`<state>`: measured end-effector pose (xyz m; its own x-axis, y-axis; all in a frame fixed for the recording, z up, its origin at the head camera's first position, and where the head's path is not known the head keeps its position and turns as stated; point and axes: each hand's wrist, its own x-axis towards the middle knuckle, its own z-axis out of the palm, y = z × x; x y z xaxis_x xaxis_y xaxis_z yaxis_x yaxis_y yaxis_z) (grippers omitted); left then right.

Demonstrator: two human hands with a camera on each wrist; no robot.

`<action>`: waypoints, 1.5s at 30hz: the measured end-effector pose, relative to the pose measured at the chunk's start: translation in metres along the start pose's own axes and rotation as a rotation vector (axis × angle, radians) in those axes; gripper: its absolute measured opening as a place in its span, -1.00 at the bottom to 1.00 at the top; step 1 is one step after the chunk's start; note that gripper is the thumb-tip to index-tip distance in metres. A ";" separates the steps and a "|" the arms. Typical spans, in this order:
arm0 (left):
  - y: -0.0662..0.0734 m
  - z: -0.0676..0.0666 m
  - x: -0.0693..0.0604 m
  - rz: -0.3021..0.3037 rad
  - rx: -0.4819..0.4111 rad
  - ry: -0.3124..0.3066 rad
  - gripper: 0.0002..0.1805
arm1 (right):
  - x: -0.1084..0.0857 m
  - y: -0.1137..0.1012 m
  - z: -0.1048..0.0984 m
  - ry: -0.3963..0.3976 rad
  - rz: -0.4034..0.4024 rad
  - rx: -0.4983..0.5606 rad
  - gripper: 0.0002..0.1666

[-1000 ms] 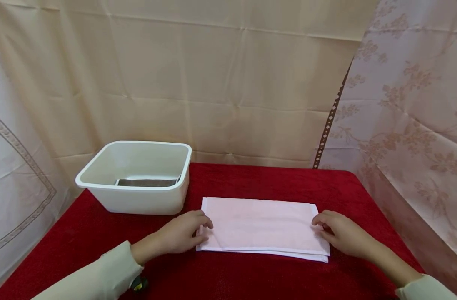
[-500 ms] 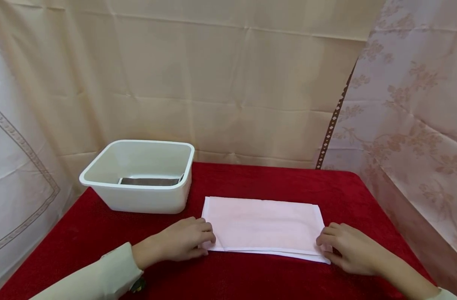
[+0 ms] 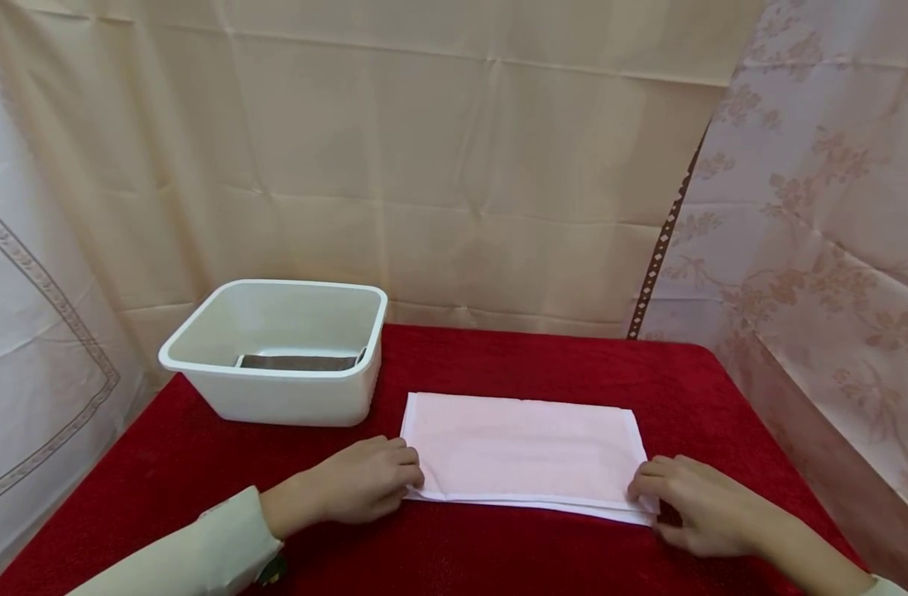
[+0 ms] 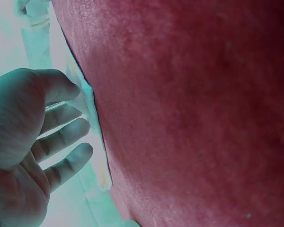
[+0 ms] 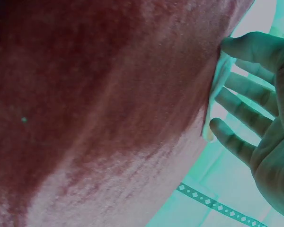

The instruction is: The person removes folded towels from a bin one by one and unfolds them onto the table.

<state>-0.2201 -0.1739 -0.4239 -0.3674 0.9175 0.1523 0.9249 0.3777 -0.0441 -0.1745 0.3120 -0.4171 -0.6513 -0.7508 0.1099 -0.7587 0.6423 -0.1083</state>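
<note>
A folded pale pink cloth (image 3: 524,451) with white borders lies flat on the red-covered table, its layers showing along the near edge. At its near left corner my left hand (image 3: 364,478) pinches the edge, fingers bent over the top and thumb low at the side. My right hand (image 3: 703,505) holds the near right corner in the same way, thumb at the front edge. The left wrist view shows the thumb and fingers of the left hand (image 4: 33,127) around the cloth's rim (image 4: 95,111). In the right wrist view, the right hand's thumb (image 5: 246,47) meets the cloth edge (image 5: 217,75).
A white plastic basin (image 3: 275,397) stands at the table's back left, with a flat dark grey item (image 3: 299,362) inside it. Red plush fabric (image 3: 528,356) covers the table. Beige curtains (image 3: 439,165) hang behind, and a floral curtain (image 3: 833,207) hangs on the right.
Both hands have moved nearer along the cloth's sides to its front corners. Their fingers, looser one second ago, have closed on the corners. The basin stays in place.
</note>
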 end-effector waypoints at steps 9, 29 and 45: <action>-0.001 0.000 0.000 -0.020 -0.029 -0.011 -0.85 | 0.005 -0.004 0.004 0.041 -0.057 -0.019 -0.52; -0.002 0.001 0.001 -0.036 -0.097 0.009 -0.88 | 0.007 0.002 0.002 0.060 -0.061 -0.042 -0.57; -0.015 -0.006 0.004 -0.141 -0.265 0.059 -0.83 | 0.014 0.010 0.005 0.248 -0.101 -0.121 -0.52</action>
<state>-0.2344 -0.1769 -0.4164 -0.4946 0.8468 0.1956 0.8614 0.4478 0.2398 -0.1907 0.3070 -0.4215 -0.5437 -0.7609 0.3542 -0.8060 0.5910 0.0322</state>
